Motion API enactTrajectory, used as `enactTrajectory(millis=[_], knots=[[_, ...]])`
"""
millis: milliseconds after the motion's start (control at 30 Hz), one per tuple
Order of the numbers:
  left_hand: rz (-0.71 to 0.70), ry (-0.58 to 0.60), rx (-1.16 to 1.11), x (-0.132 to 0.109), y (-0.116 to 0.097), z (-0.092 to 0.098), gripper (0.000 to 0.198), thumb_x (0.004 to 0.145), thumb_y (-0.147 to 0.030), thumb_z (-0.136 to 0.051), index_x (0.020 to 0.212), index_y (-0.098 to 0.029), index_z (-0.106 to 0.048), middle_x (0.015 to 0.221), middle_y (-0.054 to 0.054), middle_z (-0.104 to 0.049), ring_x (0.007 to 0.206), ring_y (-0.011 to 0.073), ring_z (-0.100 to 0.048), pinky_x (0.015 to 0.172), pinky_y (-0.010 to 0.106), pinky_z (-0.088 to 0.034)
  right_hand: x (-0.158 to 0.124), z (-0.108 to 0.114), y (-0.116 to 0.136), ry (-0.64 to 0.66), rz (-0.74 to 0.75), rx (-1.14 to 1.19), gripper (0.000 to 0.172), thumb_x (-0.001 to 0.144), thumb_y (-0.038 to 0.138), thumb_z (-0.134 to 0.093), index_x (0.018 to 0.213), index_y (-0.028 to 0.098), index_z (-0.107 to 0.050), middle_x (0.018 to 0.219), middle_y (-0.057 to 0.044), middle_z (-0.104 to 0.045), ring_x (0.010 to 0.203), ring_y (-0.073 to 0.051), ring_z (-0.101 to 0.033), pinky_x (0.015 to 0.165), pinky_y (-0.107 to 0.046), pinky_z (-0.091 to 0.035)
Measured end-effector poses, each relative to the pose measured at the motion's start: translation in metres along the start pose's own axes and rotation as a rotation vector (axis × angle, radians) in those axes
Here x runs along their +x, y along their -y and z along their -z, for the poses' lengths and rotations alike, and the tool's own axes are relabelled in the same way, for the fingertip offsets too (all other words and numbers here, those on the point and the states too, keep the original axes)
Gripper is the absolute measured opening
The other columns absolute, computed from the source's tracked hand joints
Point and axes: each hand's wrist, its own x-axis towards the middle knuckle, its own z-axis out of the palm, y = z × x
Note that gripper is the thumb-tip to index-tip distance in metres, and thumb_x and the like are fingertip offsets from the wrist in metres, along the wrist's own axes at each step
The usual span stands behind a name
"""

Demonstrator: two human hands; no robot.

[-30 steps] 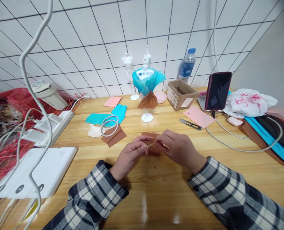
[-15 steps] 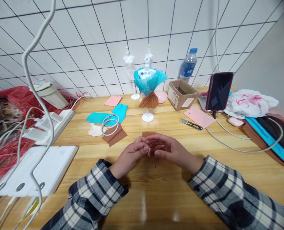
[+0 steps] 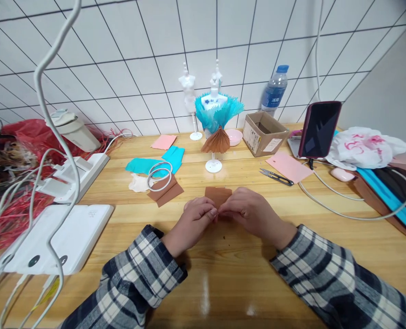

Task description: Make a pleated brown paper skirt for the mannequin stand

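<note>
A piece of brown crepe paper (image 3: 218, 195) shows just beyond my fingers. My left hand (image 3: 196, 219) is closed at its near left edge, thumb and fingertips pressed together on it. My right hand (image 3: 250, 211) pinches at the same spot from the right, its fingertips nearly touching the left ones. The paper's near edge is hidden by my fingers. Behind it stands a small white dress form (image 3: 213, 165) wearing a turquoise crepe paper ruffle (image 3: 219, 114) and a gathered brown crepe paper piece (image 3: 217, 140).
To the left lie white rings (image 3: 160, 176), turquoise paper (image 3: 143, 167) and another brown piece (image 3: 170, 195). Thread snips (image 3: 276, 177) rest beside pink paper (image 3: 288, 168) at right. A cardboard box (image 3: 254, 137), a bottle (image 3: 274, 91) and a phone (image 3: 319, 130) stand behind. Cables cross both sides.
My right hand's fingers have closed from a loose curve into a pinch against my left fingertips. More of the brown paper now shows. The view has shifted slightly.
</note>
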Motion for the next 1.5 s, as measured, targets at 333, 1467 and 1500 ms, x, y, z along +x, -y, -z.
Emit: enactTrajectory(millis=[333,1467,1500], knots=[[-0.018,-0.090,0.117,-0.002,0.011,-0.004,0.032,0.095,-0.032,-0.045,0.119,-0.023,-0.064,0.099,0.006,-0.065,0.096,0.0200,-0.055,0.089,0.036,-0.040,-0.004,0.024,-0.085,-0.081,-0.305,-0.491,0.022,0.091,0.030,-0.055,0.091,0.022,-0.076,0.088,-0.007,-0.070,0.085,-0.021,-0.059,0.073,-0.032,-0.041],[-0.007,-0.066,0.160,-0.002,0.008,-0.006,0.028,0.095,-0.033,-0.045,0.103,-0.024,-0.069,0.095,0.006,-0.065,0.092,0.0205,-0.057,0.087,0.038,-0.042,-0.006,0.035,-0.104,0.044,-0.402,-0.297,0.027,0.090,0.030,-0.050,0.097,0.022,-0.075,0.096,-0.005,-0.073,0.089,-0.020,-0.065,0.077,-0.031,-0.047],[-0.014,-0.067,0.172,-0.002,0.008,-0.005,0.026,0.094,-0.033,-0.047,0.103,-0.024,-0.069,0.095,0.006,-0.065,0.092,0.0209,-0.057,0.087,0.038,-0.042,-0.007,0.035,-0.103,0.028,-0.419,-0.289,0.026,0.089,0.030,-0.051,0.099,0.022,-0.074,0.096,-0.005,-0.072,0.086,-0.019,-0.065,0.075,-0.030,-0.047]])
